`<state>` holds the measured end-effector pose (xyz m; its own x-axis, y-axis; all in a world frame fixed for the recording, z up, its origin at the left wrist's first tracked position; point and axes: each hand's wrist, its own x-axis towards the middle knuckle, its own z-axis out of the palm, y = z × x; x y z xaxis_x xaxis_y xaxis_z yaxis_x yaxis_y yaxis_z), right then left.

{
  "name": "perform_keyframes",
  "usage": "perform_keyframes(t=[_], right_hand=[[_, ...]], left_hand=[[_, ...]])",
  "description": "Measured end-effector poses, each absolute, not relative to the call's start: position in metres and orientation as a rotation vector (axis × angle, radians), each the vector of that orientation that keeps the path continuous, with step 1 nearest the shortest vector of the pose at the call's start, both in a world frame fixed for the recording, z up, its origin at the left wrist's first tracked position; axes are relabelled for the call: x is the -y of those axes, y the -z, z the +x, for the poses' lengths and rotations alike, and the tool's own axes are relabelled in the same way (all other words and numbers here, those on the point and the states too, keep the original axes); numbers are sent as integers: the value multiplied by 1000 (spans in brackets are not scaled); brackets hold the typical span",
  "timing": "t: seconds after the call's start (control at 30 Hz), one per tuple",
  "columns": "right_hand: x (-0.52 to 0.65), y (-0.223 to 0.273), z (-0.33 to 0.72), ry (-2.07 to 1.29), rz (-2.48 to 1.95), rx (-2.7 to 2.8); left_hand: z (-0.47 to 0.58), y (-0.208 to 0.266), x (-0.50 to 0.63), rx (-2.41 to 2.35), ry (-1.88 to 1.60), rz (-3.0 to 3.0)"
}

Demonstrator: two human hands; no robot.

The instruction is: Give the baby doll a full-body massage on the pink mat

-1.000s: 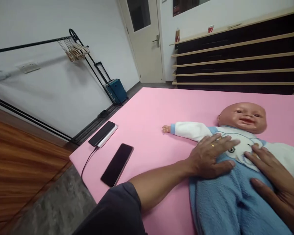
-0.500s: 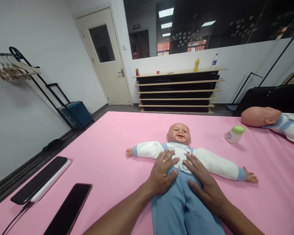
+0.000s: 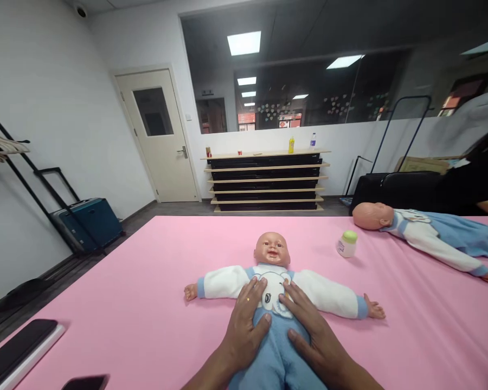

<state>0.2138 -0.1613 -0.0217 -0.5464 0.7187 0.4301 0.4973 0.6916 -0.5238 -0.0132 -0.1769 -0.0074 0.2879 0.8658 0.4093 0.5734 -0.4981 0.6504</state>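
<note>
A baby doll (image 3: pixel 273 287) lies on its back, arms stretched sideways, dressed in a white top with a bear print and blue trousers. My left hand (image 3: pixel 246 322) rests flat on the left side of its belly, fingers extended, with a ring on one finger. Opposite it, my right hand (image 3: pixel 313 330) lies flat on the right side of the belly, fingers pointing up toward the chest. Both hands touch the clothing without gripping it. The doll's feet are out of frame.
The pink sheet (image 3: pixel 146 303) carries a green-lidded jar (image 3: pixel 347 245), a second doll (image 3: pixel 427 230) at right, a phone on a white block (image 3: pixel 20 349) and another phone (image 3: pixel 85 382). Behind stand stacked shelves (image 3: pixel 268 176) and a blue suitcase (image 3: pixel 89 225). A person's dark sleeve (image 3: pixel 480 181) shows at far right.
My view has tilted up and turned right, so more of the second doll and the person at right show. Both hands stay on the doll's belly, with little visible shift.
</note>
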Motion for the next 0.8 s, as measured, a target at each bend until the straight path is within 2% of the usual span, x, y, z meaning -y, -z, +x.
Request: perform_keyframes(t=[0.8], right_hand=[[162,20,213,-445,-918,2257]], left_hand=[[-13,7,177,-1311,-1068,2187]])
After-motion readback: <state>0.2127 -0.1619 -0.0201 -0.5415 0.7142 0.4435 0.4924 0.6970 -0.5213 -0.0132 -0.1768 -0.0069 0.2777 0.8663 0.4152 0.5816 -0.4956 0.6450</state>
